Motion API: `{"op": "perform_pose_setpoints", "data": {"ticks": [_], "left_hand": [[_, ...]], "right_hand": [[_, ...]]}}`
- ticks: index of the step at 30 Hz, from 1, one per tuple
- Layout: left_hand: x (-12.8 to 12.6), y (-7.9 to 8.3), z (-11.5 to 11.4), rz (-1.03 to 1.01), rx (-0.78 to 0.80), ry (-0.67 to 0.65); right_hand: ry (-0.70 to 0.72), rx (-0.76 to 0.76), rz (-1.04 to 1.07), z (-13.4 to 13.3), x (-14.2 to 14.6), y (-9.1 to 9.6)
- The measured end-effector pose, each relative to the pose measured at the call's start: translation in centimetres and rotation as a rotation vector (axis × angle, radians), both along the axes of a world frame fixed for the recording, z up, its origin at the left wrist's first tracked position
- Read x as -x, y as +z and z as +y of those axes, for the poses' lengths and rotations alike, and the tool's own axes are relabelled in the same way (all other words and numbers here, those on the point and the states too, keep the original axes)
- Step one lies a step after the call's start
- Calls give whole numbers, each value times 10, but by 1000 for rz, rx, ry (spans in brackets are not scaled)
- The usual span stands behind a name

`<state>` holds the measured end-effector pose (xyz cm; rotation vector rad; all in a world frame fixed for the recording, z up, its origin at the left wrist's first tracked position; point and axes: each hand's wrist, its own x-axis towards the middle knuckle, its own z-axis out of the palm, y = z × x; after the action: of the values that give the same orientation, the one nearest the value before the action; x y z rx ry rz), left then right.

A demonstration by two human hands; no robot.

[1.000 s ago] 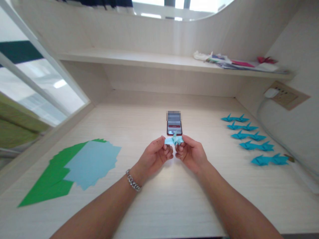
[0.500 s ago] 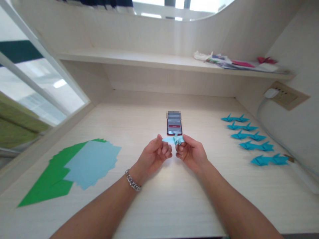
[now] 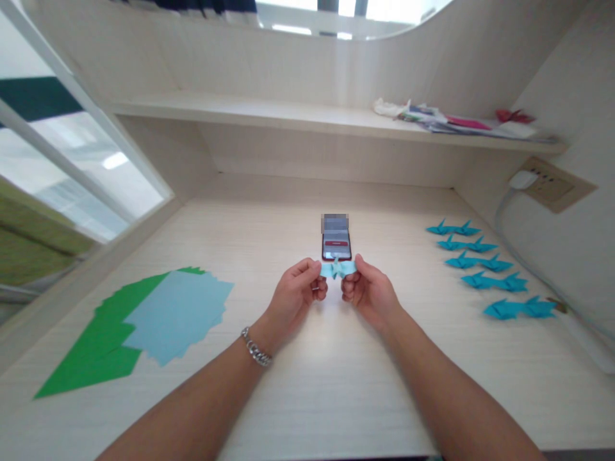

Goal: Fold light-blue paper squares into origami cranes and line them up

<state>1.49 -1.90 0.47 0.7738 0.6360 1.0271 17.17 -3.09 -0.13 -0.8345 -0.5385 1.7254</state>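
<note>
Left hand (image 3: pixel 296 287) has edged towards 3 o'clock. With the right hand (image 3: pixel 373 288), it pinches folded paper (image 3: pixel 337 269) end to end, long axis 9-to-3.

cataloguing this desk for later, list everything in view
folded piece: 1, light blue, held
desk: 1, pale, lower view
phone: 1, dark, red-edged, desk centre
double folded figures: 5, bright blue, right side
upper sheets: several, light blue, left side
lower sheets: several, green, partly beneath those
shelf: 1, pale, above desk
papers: several, mixed, shelf's right
socket: 1, beige, far right
plug: 1, white, in socket
cable: 1, greyish, from plug
curved pane: 1, bright, top edge
glazed panel: 1, white-framed, upper left
bracelet: 1, silver, left wrist
left grip: 1, bare, folded piece's left end
right grip: 1, bare, its right end
</note>
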Motion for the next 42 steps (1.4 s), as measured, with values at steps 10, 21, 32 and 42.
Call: {"op": "perform_pose_setpoints", "data": {"ticks": [10,21,32,42], "left_hand": [[-1,-1,0,-59,18,-10],[-3,-4,3,94,-9,133],[-4,-6,2,156,-47,94],[-5,-13,4,344,-136,90]], "right_hand": [[31,-39,23,2,-3,5],[-487,-512,-830,-14,11,8],[-413,-576,-1050,-12,8,1],[-461,-636,-1348,-9,4,-3]]}}
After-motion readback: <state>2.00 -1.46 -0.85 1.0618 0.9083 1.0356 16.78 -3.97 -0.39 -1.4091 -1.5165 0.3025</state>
